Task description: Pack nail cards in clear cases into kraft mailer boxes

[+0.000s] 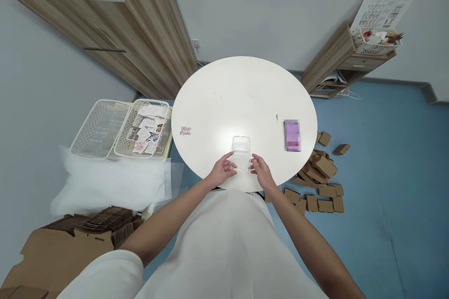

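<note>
A clear plastic box [241, 162] with its hinged lid tipped back lies near the front edge of the white round table; nothing shows inside it. My left hand [222, 170] grips its left side, fingers curved round the edge and partly seen through the plastic. On the opposite side, my right hand [261, 171] holds the right edge between thumb and fingers. To the left on the table lies a small sheet of pinkish press-on nails [185, 131]. A purple stack of packets or cards [292, 135], its surface blurred, sits at the right.
Left of the white table [242, 84] stand a basket of printed cards [149, 126] and a basket of clear boxes [101, 128]. Below them are a white plastic bag [112, 184] and flat cardboard [59, 252]. Small brown boxes [324, 166] litter the floor at right. Cabinets stand behind.
</note>
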Motion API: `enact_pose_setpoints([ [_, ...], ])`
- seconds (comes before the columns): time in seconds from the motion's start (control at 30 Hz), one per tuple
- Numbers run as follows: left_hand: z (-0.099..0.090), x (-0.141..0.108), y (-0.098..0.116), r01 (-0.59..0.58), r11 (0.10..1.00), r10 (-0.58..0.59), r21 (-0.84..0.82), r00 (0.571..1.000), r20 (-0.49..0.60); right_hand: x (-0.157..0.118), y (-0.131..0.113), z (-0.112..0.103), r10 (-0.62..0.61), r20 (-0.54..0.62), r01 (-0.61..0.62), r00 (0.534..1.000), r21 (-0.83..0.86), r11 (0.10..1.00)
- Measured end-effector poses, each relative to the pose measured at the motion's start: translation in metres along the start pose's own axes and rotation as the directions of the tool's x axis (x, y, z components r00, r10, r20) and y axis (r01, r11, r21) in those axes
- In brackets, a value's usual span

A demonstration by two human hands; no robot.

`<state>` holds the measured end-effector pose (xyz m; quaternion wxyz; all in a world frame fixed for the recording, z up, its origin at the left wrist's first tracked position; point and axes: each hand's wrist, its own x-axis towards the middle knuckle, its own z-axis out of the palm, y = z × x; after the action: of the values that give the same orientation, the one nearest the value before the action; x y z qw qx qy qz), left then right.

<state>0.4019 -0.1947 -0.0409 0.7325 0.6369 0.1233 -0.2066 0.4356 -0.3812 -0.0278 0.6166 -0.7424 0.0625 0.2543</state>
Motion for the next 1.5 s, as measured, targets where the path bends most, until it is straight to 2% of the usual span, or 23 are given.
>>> enact_pose_setpoints([
  [0.1,-0.001,0.006,-0.015,0.045,0.999,-0.045,0.012,0.999,-0.008,-0.003,0.014,0.003,0.024,0.040,-0.024,0.999,0.022,0.999],
  [0.2,-0.001,0.013,-0.029,0.069,0.996,-0.069,0.049,0.998,0.005,0.000,0.024,0.005,0.079,0.026,-0.081,0.997,0.056,0.995],
  [0.33,0.000,0.025,-0.041,0.070,0.979,-0.070,0.190,0.998,-0.004,0.008,0.032,0.005,0.132,0.010,-0.132,0.991,0.045,0.990],
  [0.4,0.002,0.030,-0.045,0.070,0.943,-0.059,0.324,0.997,-0.042,0.012,0.037,0.005,0.156,-0.005,-0.156,0.988,0.018,0.988],
  [0.5,0.005,0.036,-0.048,0.085,0.844,-0.026,0.530,0.993,-0.119,0.020,0.044,0.005,0.173,-0.033,-0.174,0.984,-0.031,0.984],
  [0.6,0.009,0.040,-0.050,0.103,0.784,-0.018,0.613,0.989,-0.144,0.027,0.051,0.007,0.137,-0.024,-0.139,0.990,-0.070,0.988],
  [0.67,0.012,0.041,-0.050,0.111,0.785,-0.015,0.610,0.987,-0.160,0.029,0.055,0.008,0.125,-0.026,-0.127,0.992,-0.085,0.988],
  [0.8,0.020,0.036,-0.051,0.184,0.821,-0.031,0.540,0.959,-0.280,0.026,0.058,0.006,0.165,-0.096,-0.173,0.982,-0.085,0.981],
  [0.9,0.025,0.033,-0.051,0.234,0.862,-0.080,0.449,0.939,-0.335,0.024,0.055,0.005,0.216,-0.076,-0.219,0.973,-0.040,0.975],
  [1.03,0.029,0.039,-0.050,0.225,0.908,-0.082,0.354,0.923,-0.376,0.031,0.046,0.002,0.218,-0.066,-0.218,0.974,0.014,0.976],
  [1.27,0.028,0.055,-0.042,0.145,0.966,-0.049,0.214,0.916,-0.398,0.051,0.036,-0.005,0.168,-0.018,-0.166,0.986,0.094,0.982],
  [1.5,0.025,0.053,-0.044,0.141,0.962,-0.044,0.233,0.924,-0.380,0.051,0.045,-0.005,0.145,-0.019,-0.142,0.989,0.120,0.983],
])
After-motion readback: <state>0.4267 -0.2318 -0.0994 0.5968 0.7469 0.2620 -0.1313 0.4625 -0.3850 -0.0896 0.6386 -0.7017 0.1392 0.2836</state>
